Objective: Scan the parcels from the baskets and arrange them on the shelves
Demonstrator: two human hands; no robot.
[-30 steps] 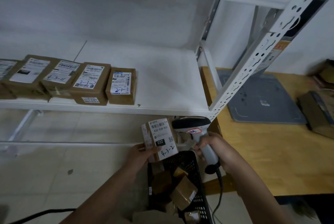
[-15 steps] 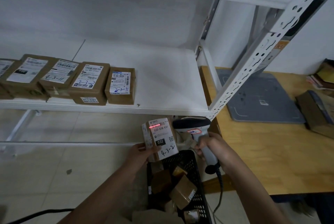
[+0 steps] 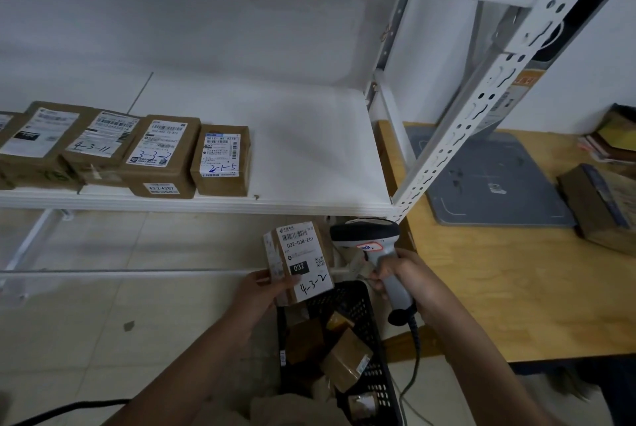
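Parcels (image 3: 99,150) of brown cardboard stand in a row at the left front of the white shelf board (image 3: 309,150), touching side by side, each with a white label facing up. Handwritten codes show on three of them: 4-3-11, then 3-3-3, then 2-1-5 on the small box (image 3: 222,160) that ends the row. To its right the board is bare white.

Below the shelf edge, over the tiled floor, the left hand (image 3: 265,291) holds the 4-3-2 parcel (image 3: 303,260) in the air, thumb and fingers curled round its lower left corner, label turned up toward the camera. Printed on that label are a barcode, 032-038-E01 and a black 032 tag. Just beside the parcel's right edge is the dark head of the barcode scanner (image 3: 371,239). The right hand (image 3: 406,277) is wrapped tight round its grey handle, and a cable hangs from the handle's base.

Under both hands stands a black mesh basket (image 3: 354,300) with several small cardboard parcels (image 3: 346,362) lying loose and tilted inside.

Right of the slotted shelf upright (image 3: 481,109) is a wooden table (image 3: 499,288) carrying a flat grey base (image 3: 488,177), and at the far right a brown package (image 3: 599,205) and stacked books (image 3: 612,143).
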